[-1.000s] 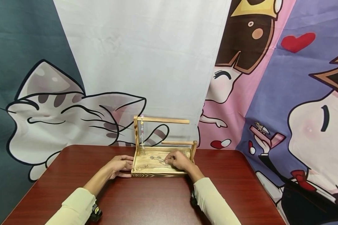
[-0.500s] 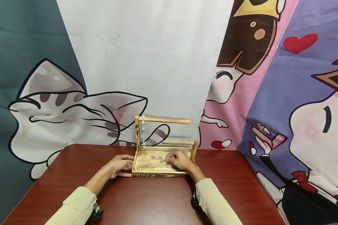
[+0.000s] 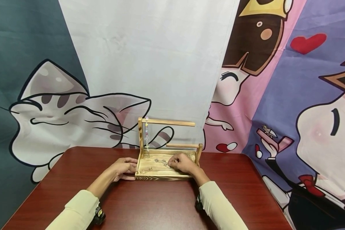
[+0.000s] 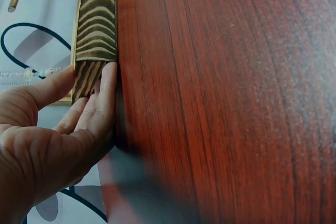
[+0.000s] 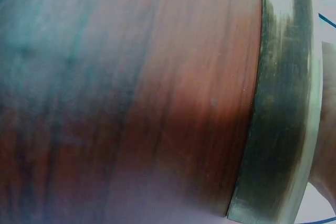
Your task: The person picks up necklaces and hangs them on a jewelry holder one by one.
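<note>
A wooden jewelry stand (image 3: pixel 161 177) with a shallow tray base sits on the table. My left hand (image 3: pixel 123 169) holds its left end; in the left wrist view the thumb (image 4: pixel 55 85) lies at the upper rim and the fingers (image 4: pixel 107 93) lie along the end wall near the table. Over the tray, my right hand (image 3: pixel 182 163) pinches a silvery chain (image 3: pixel 161 162) that lies on the tray floor; its fingertips partly hide the chain. The right wrist view shows mainly the stand's front wall (image 5: pixel 283 98), and the right fingers are out of that view.
A beaded strand (image 3: pixel 146 135) hangs from the upper bar (image 3: pixel 169 122) near the left post. A shorter lower bar (image 3: pixel 182 145) extends from the right post. Small gold pieces (image 3: pixel 150 168) lie in the tray's left part. A cartoon cloth hangs behind the red-brown table (image 3: pixel 149 204).
The scene shifts slightly in view as the head moves. Both hands stay in nearly the same places, with the right fingers making only small movements at the chain.
</note>
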Available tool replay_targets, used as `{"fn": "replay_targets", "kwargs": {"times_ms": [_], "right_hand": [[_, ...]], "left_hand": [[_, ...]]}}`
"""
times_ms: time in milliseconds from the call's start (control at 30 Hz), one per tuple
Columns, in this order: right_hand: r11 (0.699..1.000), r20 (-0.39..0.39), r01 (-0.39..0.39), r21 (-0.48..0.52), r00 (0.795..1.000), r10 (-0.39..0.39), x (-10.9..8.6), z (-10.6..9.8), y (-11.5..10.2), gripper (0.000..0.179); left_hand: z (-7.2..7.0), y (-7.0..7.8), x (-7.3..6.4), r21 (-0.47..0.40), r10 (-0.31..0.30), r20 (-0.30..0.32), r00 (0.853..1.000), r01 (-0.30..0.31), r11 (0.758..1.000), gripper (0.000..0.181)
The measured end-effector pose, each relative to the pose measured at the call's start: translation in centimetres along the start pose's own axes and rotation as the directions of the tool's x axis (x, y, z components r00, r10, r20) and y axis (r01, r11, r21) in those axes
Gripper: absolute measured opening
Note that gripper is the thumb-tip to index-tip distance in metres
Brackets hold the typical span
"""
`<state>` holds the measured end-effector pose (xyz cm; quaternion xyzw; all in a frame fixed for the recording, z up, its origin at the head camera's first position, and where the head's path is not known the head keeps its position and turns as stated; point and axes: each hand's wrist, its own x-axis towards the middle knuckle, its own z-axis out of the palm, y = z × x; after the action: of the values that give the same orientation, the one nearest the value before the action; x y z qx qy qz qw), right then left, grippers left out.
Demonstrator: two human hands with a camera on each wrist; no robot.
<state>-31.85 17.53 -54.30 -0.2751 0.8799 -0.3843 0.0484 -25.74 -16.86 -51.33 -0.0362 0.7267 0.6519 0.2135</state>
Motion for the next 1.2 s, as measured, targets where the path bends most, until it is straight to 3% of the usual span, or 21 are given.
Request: {"fn": "replay_targets", "kwargs": {"times_ms": [400,500,600,733,867,1067,1200], "right_hand": [[0.993,0.025,0.047,-0.11,0.999,-0.045,0.34,0.41,-0.32,0.011],[0.999,0.024,0.021,-0.048,0.999,-0.02,0.41,0.65,-0.24,0.012],[0.996,0.032,-0.03,0.08,0.999,0.027,0.33,0.77,-0.22,0.013],[0.966,0.048,-0.081,0.244,0.996,0.071,0.06,0.56,-0.36,0.016],[0.945,0.064,-0.117,0.306,0.993,0.102,-0.12,0.2,-0.53,0.019],[0.976,0.032,-0.105,0.19,0.994,0.1,-0.19,-0.06,-0.66,0.014],[0.999,-0.011,-0.016,0.05,1.0,0.017,0.03,-0.1,0.04,0.015]], "left_hand": [[0.13,0.17,-0.17,-0.002,-0.007,-0.007,1.0,0.007,1.0,0.064],[0.14,0.19,-0.17,-0.003,-0.011,-0.009,1.0,0.011,1.0,0.064],[0.14,0.2,-0.17,-0.001,-0.012,-0.009,1.0,0.012,1.0,0.064],[0.13,0.18,-0.14,0.0,-0.01,-0.01,1.0,0.01,1.0,0.064],[0.12,0.14,-0.11,0.0,-0.009,-0.011,1.0,0.009,1.0,0.065],[0.18,0.06,-0.09,0.004,-0.006,-0.013,1.0,0.006,1.0,0.064],[0.07,0.01,-0.1,0.004,-0.009,-0.011,1.0,0.009,1.0,0.063]]}}
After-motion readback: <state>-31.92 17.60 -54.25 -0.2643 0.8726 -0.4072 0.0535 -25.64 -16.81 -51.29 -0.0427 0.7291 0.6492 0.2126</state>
